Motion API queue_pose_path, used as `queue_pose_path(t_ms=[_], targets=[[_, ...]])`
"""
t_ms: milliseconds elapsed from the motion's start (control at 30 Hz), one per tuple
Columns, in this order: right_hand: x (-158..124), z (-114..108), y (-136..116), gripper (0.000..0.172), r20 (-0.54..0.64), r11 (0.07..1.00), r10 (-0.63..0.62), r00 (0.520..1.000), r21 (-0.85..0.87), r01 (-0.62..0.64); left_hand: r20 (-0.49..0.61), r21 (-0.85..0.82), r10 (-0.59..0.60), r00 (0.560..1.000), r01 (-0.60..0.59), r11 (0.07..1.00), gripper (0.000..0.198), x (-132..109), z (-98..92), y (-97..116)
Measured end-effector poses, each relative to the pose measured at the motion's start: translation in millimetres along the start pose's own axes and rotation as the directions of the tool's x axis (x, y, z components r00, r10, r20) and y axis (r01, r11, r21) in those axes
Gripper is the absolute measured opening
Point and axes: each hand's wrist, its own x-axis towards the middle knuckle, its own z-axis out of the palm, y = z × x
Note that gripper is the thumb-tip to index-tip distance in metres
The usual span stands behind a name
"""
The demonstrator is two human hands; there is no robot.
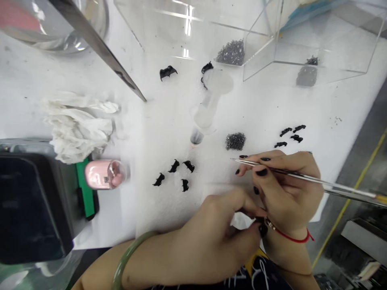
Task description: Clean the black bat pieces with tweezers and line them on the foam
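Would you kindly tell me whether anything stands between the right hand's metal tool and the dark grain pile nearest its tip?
Nothing visible does: between the tip of the thin metal tool in the right hand and the dark grain pile, only the white work surface shows.

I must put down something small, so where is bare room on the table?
Mostly bare: between the tissue and plastic piece; between the nearer bead pile and right clear box. Crowded: around left hand, right hand and black pieces.
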Motion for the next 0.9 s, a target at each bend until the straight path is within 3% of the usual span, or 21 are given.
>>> queue_pose_path(t_ms=[133, 200, 467, 700, 900], targets=[[4, -19, -11, 0.013, 0.105, 0.968, 0.066, 0.992, 0.235, -0.089, -0.176, -0.089, -0.035, 0.984, 0.019, 0.996, 0.009, -6, -0.9, -4], [3, -28, -15, 0.011, 0.153, 0.952, 0.091, 0.984, 0.276, -0.131, -0.212, -0.072, -0.017, 0.977, 0.002, 0.997, 0.009, -9, -2.3, -6], [0, -32, -11, 0.021, 0.291, 0.932, 0.092, 0.952, 0.311, -0.185, -0.34, 0.034, 0.03, 0.94, -0.02, 0.999, 0.013, -9, -0.1, -3], [0, -36, -12, 0.035, 0.297, 0.94, 0.1, 0.95, 0.285, -0.188, -0.408, 0.071, 0.03, 0.912, -0.001, 0.998, 0.02, -9, 3.5, 1], [0, -34, -13, 0.032, 0.311, 0.956, 0.094, 0.946, 0.236, -0.173, -0.442, 0.059, 0.003, 0.897, 0.025, 0.998, 0.018, -9, 5.8, 2]])
